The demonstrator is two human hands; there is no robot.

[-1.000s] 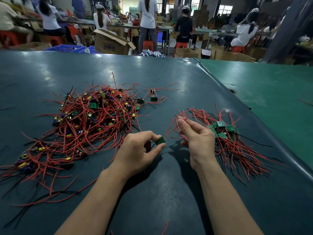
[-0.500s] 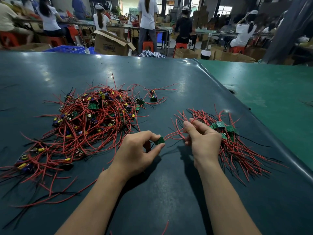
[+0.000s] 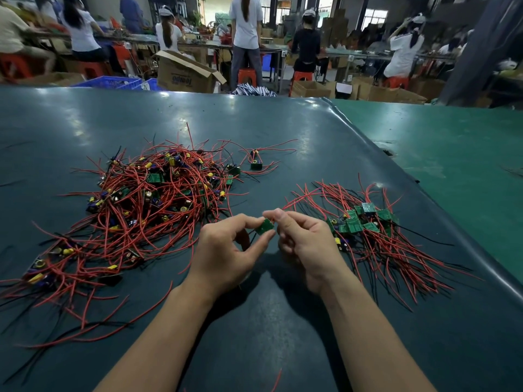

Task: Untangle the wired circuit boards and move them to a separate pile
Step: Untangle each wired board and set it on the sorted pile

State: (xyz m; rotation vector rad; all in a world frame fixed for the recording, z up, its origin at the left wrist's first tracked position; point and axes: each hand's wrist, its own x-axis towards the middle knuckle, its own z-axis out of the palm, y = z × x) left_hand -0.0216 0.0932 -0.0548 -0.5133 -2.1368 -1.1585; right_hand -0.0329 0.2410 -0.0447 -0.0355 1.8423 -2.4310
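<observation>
The open cardboard box [image 3: 186, 73] on the floor beyond the dark green table [image 3: 263, 329] carries dark printed lettering on its side, seen upside down; it looks like a brand word, but the letters are too blurred to read with certainty. What the box contains cannot be seen. Left of that box stands a blue plastic crate [image 3: 110, 81], its contents also hidden. More cardboard boxes [image 3: 311, 89] sit right of the open one, near orange stools [image 3: 245, 75] and people working at long benches.

On the table, the left hand [image 3: 226, 250] pinches a small green circuit board [image 3: 265, 226] between thumb and forefinger, the remaining fingers curled loosely. The board is held just above the table, between the two hands. The right hand [image 3: 302, 244] is touching or almost touching the board's far edge, its thumb and forefinger closed together on the red wires [image 3: 297, 202] that run from the board toward the right; its other fingers are curled in.

Left of the held board lies the big tangled pile [image 3: 135, 210] of red and black wires, green boards and yellow and purple components. Right of the held board lies the smaller sorted pile [image 3: 368, 230], its green boards clustered together and its wires fanned out toward the near table edge. One separate wired board [image 3: 256, 164] lies beyond the held board, beside the tangled pile.
</observation>
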